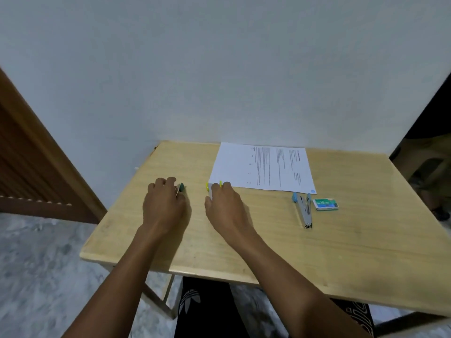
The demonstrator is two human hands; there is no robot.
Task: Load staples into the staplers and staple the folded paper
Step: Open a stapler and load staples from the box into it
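Head view: both hands down on staplers at the left of the table, loading step apparently in hand

Left hand (163, 203) curled over a green stapler (181, 187), only its tip showing past the fingers, firmness of grip not clear; right hand (225, 203) closed loosely over a yellow stapler (208, 186) just at the near left corner of the printed paper (262, 168), which lies flat at the back of the wooden table (366, 240). Blue stapler (302, 209) lies opened out, well to the right, untouched. Staple box (325, 204) just beside it, appears closed, contents hidden. Judgement: loading not yet begun on the held pair; next move calls for opening one stapler and fetching a strip from the box. No fold in the paper can be made out
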